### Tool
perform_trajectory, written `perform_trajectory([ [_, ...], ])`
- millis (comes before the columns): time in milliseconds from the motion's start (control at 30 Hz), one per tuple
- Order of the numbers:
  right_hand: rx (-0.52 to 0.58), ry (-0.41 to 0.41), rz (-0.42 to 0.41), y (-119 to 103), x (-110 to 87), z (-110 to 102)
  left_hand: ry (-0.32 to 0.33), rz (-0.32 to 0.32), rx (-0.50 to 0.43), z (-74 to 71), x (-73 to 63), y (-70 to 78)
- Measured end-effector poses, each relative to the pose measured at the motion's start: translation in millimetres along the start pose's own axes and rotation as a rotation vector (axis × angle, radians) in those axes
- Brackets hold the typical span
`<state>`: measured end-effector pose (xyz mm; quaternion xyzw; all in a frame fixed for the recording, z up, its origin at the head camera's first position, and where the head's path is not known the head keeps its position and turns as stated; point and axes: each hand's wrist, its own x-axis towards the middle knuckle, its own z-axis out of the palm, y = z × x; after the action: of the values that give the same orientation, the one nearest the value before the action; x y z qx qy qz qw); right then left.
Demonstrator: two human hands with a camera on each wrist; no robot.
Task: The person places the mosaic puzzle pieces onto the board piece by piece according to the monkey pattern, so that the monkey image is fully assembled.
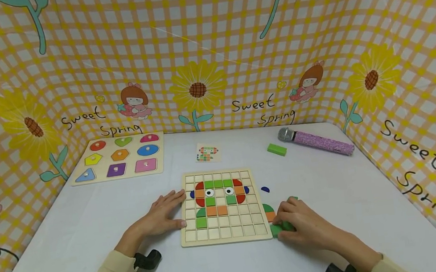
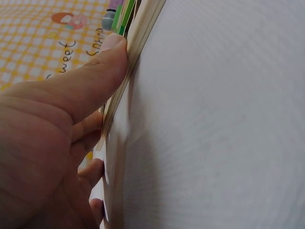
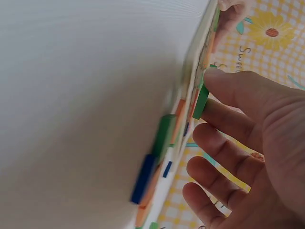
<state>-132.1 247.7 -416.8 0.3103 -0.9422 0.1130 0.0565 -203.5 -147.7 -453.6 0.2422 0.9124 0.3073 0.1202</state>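
My left hand (image 1: 163, 212) rests along the left edge of a wooden grid board (image 1: 245, 230), thumb and fingertips touching its rim. On the board, coloured tiles form a face with two eye tiles (image 1: 209, 193), with orange tiles (image 1: 216, 210) and green tiles (image 1: 201, 222) below. My right hand (image 1: 302, 225) is just off the board's lower right corner, among loose pieces. Between its thumb and index finger it pinches a green tile (image 3: 201, 101); the other fingers are loosely bent. Beside that hand lie a green and orange pair of pieces (image 1: 269, 213) and a blue half-round piece (image 1: 265, 189).
A small picture card (image 1: 208, 152) lies behind the board. At the back left is a knobbed shape puzzle (image 1: 119, 155). A green block (image 1: 277, 149) and a glittery purple microphone (image 1: 317, 141) lie at the back right. Patterned cloth walls (image 1: 207, 43) surround the white table.
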Motion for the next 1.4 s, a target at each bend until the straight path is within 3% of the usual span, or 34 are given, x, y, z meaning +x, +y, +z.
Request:
perform_trajectory([
  [400, 0.021, 0.034, -0.043, -22.9, 35.0, -2.2, 0.004, 0.003, 0.002, 0.8, -0.1, -0.5],
  [900, -0.018, 0.102, -0.118, -63.9, 91.8, 24.1, 0.012, 0.019, -0.01, 1.1, 0.1, -1.8],
  [1200, -0.013, 0.039, -0.104, -78.3, 106.0, 37.1, 0.009, 0.012, 0.001, 1.2, 0.9, -1.5],
  [1400, -0.045, -0.004, -0.098, -81.6, 110.5, 42.2, 0.023, 0.043, -0.017, 0.7, -1.1, -2.0],
])
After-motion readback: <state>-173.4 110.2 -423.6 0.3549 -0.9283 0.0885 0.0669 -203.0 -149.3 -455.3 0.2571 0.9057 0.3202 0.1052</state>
